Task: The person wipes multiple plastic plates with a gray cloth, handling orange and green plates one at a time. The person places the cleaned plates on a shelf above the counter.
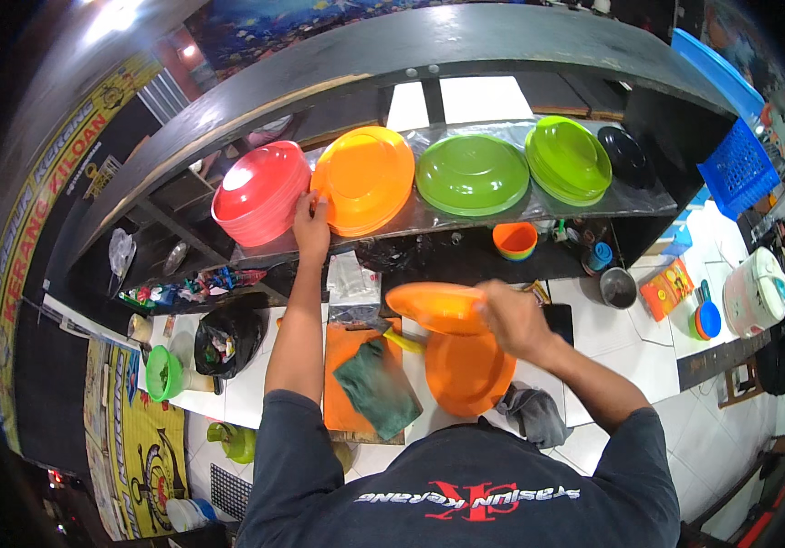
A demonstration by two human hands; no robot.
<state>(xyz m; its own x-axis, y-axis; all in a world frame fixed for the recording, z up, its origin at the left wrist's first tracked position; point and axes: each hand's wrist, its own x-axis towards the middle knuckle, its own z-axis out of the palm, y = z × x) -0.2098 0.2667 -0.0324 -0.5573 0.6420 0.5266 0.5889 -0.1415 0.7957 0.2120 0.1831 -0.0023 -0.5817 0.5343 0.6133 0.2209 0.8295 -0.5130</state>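
Observation:
My left hand (312, 226) reaches up to the shelf, its fingers at the lower left rim of a stack of orange plastic plates (363, 179). Whether the fingers grip that rim is hard to see. A stack of pinkish-red plates (259, 195) stands just left of the hand. In my right hand (516, 322) is an orange plate (427, 306), tilted and blurred, held by its right edge above the counter. Directly below it, another orange plate (471, 377) lies near my body. Partly under the held plate is a yellow-handled knife (403, 339).
Farther right on the shelf are green plates (472, 175), lime-green plates (567, 161) and a black dish (622, 152). A dark green cloth (377, 389) lies on an orange board (341, 363); a grey cloth (536, 416) is right of the lower plate. The shelf edge (433, 226) overhangs the tiled counter (605, 335).

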